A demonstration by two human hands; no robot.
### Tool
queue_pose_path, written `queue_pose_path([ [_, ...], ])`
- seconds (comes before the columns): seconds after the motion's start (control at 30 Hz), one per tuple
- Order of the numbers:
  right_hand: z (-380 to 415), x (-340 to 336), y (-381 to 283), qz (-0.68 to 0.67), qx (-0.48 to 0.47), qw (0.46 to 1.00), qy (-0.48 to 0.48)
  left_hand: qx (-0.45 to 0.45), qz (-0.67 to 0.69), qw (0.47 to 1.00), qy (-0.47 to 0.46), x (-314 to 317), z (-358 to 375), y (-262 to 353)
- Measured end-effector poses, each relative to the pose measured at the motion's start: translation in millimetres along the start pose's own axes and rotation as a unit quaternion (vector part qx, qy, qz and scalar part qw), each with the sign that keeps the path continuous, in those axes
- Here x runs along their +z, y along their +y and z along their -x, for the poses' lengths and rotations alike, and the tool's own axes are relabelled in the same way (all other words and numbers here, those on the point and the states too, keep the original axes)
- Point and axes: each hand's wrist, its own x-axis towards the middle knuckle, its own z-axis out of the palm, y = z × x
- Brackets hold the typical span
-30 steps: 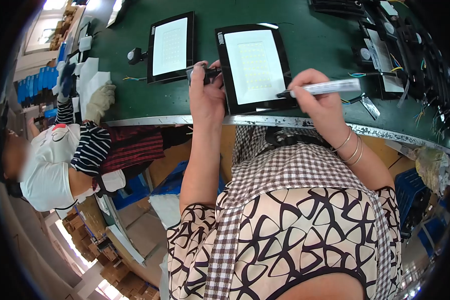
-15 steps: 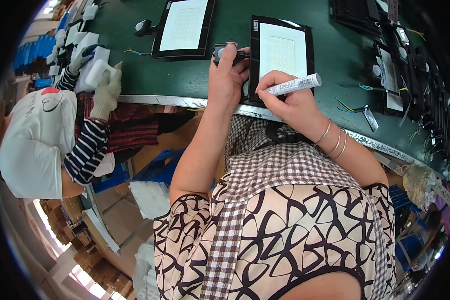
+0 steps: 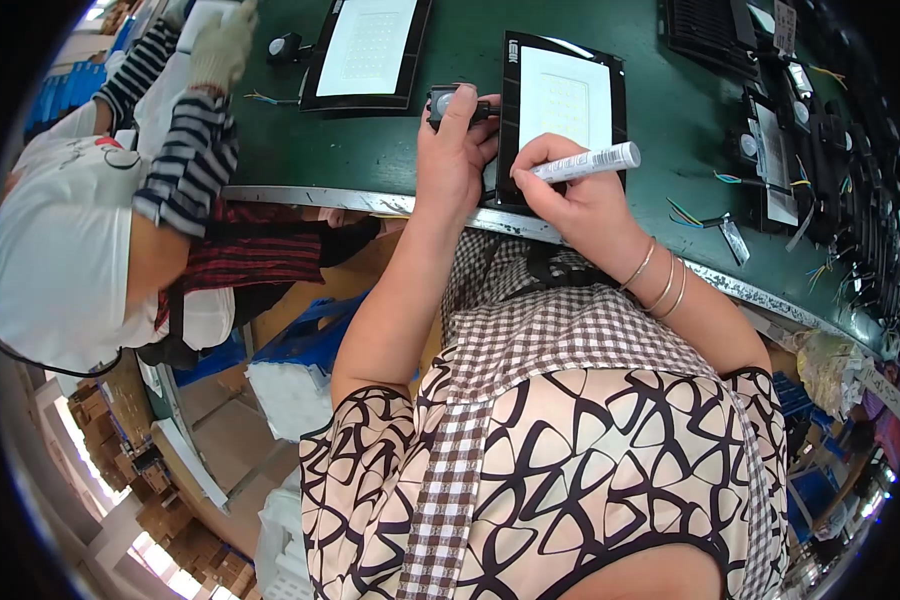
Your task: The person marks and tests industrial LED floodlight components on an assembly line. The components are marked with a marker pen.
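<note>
My left hand (image 3: 452, 150) is closed round a small black sensor (image 3: 440, 103) with a pale dome, its thumb on top. The sensor joins the left side of a black-framed floodlight (image 3: 567, 100) that lies on the green table. In my right hand (image 3: 580, 195) is a white marker pen (image 3: 595, 160), gripped between thumb and fingers. Its tip end is at the lower left of the floodlight's frame, hidden by my fingers. A second floodlight (image 3: 370, 50) with its own sensor (image 3: 286, 48) and loose wires lies to the left.
On the green table (image 3: 670, 150), at the right, are several black floodlights (image 3: 770, 165) with coloured wires. A metal edge (image 3: 300, 197) runs along the table's front. At the left stands a co-worker (image 3: 70, 240) in striped sleeves and a gloved hand (image 3: 220, 50), handling white foam pieces.
The co-worker has leaned forward, and the gloved hands with the white piece have moved up and away. My hands have kept nearly the same place; the marker has shifted very slightly.
</note>
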Motion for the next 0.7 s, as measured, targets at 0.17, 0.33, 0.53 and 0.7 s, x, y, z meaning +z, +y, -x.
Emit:
queue_pose_path([
  [0.17, -1, 0, -2, -0.028, 0.011, 0.999, 0.017, -0.001, -0.005, 1.0, 0.007, -2, 0, 0],
  [0.33, -12, -7, -9, -0.086, 0.044, 0.993, 0.073, -0.005, -0.014, 1.0, 0.01, 0, 2, 2],
  [0.53, -20, -8, -6, -0.071, 0.044, 0.994, 0.068, -0.007, -0.018, 1.0, 0.003, 2, 4, 6],
  [0.7, -23, -6, -6, -0.053, 0.029, 0.996, 0.072, -0.005, -0.026, 1.0, 0.009, 1, 4, 6],
])
